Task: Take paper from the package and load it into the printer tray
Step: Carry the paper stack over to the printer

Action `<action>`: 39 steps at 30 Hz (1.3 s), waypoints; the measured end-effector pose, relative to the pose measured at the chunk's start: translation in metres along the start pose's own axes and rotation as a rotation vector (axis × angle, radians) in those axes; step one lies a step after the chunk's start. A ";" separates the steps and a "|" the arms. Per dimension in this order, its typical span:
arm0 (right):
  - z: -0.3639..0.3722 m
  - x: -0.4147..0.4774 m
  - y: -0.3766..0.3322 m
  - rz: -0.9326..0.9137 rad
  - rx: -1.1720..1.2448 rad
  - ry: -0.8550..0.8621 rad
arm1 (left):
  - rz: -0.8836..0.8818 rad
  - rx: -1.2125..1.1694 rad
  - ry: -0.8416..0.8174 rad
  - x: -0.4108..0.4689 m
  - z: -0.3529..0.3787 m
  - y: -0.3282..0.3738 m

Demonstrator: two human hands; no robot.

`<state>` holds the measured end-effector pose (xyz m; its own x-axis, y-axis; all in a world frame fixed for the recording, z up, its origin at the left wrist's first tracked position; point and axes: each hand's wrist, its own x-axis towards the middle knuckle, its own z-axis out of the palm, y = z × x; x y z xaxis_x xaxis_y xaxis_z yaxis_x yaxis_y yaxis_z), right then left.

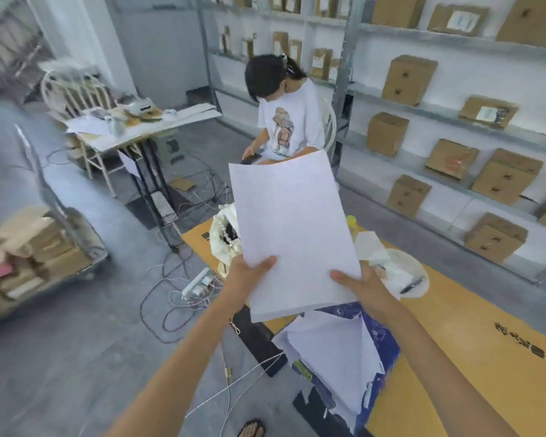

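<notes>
I hold a thick stack of white paper [292,234] up in front of me, tilted away, above the table. My left hand [248,275] grips its lower left corner with the thumb on top. My right hand [364,288] grips the lower right corner the same way. Below the stack lies the torn blue paper package [377,339] with more white sheets [334,351] spilling from it at the edge of the yellow table [454,357]. No printer or tray is in view.
A person in a white T-shirt [289,121] sits ahead beside metal shelves of cardboard boxes [407,80]. A power strip [199,283] and tangled cables lie on the grey floor. A cluttered folding table [145,124] stands left. A clear lid with a pen [412,285] lies on the table.
</notes>
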<state>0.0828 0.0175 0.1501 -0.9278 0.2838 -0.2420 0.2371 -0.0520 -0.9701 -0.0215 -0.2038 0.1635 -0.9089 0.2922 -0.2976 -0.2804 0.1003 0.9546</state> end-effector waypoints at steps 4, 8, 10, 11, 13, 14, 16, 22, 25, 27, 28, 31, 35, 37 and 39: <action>0.051 0.014 -0.009 -0.013 -0.026 -0.175 | 0.042 0.050 0.138 -0.020 -0.058 0.001; 0.110 0.025 -0.022 -0.011 -0.045 -0.345 | 0.100 0.013 0.319 -0.048 -0.110 0.000; 0.144 0.027 -0.028 -0.006 -0.057 -0.438 | 0.122 -0.027 0.407 -0.065 -0.139 -0.002; 0.160 0.027 -0.031 -0.017 -0.062 -0.475 | 0.122 -0.038 0.444 -0.073 -0.151 -0.003; 0.197 0.029 -0.036 -0.026 -0.099 -0.566 | 0.137 -0.076 0.526 -0.096 -0.182 -0.006; 0.216 0.031 -0.036 -0.029 -0.123 -0.620 | 0.151 -0.096 0.557 -0.109 -0.197 -0.008; 0.258 0.030 -0.039 -0.040 -0.159 -0.725 | 0.181 -0.122 0.623 -0.137 -0.226 -0.011; 0.394 -0.009 -0.038 -0.034 -0.219 -0.927 | 0.214 -0.214 0.905 -0.234 -0.311 -0.030; 0.448 -0.043 -0.032 -0.041 -0.212 -1.069 | 0.235 -0.242 1.027 -0.281 -0.339 -0.043; 0.473 -0.061 -0.027 -0.036 -0.189 -1.164 | 0.226 -0.267 1.102 -0.305 -0.352 -0.053; 0.485 -0.071 -0.026 -0.030 -0.189 -1.219 | 0.222 -0.279 1.139 -0.316 -0.357 -0.058; 0.513 -0.092 -0.021 -0.015 -0.212 -1.351 | 0.218 -0.299 1.250 -0.344 -0.364 -0.070; 0.552 -0.105 -0.020 0.023 -0.247 -1.452 | 0.185 -0.275 1.370 -0.370 -0.377 -0.081; 0.574 -0.105 -0.023 0.034 -0.255 -1.483 | 0.165 -0.251 1.408 -0.377 -0.385 -0.084; 0.597 -0.104 -0.029 0.031 -0.264 -1.538 | 0.158 -0.242 1.441 -0.378 -0.394 -0.087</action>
<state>0.0007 -0.5822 0.1924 -0.2740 -0.9391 -0.2072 0.1498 0.1711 -0.9738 0.2251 -0.6974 0.1969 -0.4092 -0.9101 -0.0646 -0.0624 -0.0427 0.9971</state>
